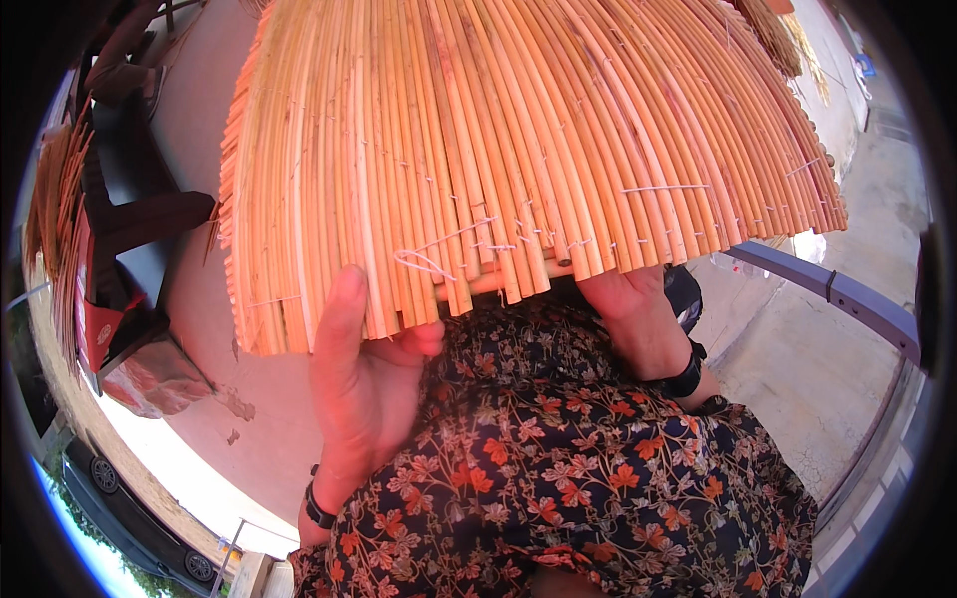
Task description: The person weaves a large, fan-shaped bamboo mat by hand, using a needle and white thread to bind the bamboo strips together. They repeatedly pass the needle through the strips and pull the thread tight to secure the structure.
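A wide mat of reed stalks (pixel 518 130), bound side by side with thin white thread, fans out in front of me. Its near edge is uneven, with several stalk ends in the middle set back and a loop of loose thread lying over them. My left hand (pixel 361 369) grips this near edge, thumb on top and fingers curled underneath. Under the edge further right is my right hand (pixel 626 299), its fingers hidden by the reeds; the visible part presses up against the stalks. A crosswise stalk (pixel 488 282) shows beneath the gap between my hands.
At the left stand a dark bench-like frame (pixel 150 219) and a bundle of dry stalks (pixel 62 199). A grey metal bar (pixel 837 289) runs along the right side. Part of another person (pixel 125 50) shows at the upper left. A dark car (pixel 135 508) is parked at lower left.
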`<move>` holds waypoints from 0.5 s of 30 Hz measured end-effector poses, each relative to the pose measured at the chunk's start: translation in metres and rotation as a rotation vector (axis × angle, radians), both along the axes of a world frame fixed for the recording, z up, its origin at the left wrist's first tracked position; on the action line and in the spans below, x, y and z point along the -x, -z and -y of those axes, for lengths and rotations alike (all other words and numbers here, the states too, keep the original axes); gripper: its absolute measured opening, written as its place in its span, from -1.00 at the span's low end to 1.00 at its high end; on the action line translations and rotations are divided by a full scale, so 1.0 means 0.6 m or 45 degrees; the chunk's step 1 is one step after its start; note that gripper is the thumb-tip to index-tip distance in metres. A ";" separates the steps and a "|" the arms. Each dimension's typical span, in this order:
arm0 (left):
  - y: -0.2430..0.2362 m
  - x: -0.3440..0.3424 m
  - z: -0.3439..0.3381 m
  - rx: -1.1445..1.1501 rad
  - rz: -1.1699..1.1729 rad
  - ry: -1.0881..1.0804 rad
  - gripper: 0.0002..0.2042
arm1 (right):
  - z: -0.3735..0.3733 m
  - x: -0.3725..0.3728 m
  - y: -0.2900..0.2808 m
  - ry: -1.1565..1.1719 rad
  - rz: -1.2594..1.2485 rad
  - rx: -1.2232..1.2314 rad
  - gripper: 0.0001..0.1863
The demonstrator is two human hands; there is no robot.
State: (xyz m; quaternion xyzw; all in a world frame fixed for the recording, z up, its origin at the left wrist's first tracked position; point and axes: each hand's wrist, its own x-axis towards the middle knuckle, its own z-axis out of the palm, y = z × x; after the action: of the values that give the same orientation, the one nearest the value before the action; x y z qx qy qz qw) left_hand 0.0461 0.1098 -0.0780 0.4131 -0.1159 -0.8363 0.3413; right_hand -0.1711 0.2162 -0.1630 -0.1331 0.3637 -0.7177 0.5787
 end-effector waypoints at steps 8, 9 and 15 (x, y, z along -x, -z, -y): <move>0.019 -0.001 -0.003 0.080 0.140 0.125 -0.66 | 0.017 0.033 -0.032 0.815 0.212 -0.542 -0.43; 0.019 0.000 -0.001 0.081 0.135 0.154 -0.66 | 0.010 0.033 -0.020 0.799 0.160 -0.515 -0.43; 0.020 0.003 0.005 0.048 0.141 0.153 -0.67 | -0.008 0.042 0.015 0.746 -0.009 -0.358 -0.44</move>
State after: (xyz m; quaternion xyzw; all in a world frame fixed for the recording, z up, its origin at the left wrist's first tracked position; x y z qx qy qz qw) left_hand 0.0442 0.1068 -0.0899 0.4445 -0.1751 -0.8288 0.2913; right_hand -0.1963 0.2210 -0.1719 0.0558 0.4840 -0.7960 0.3591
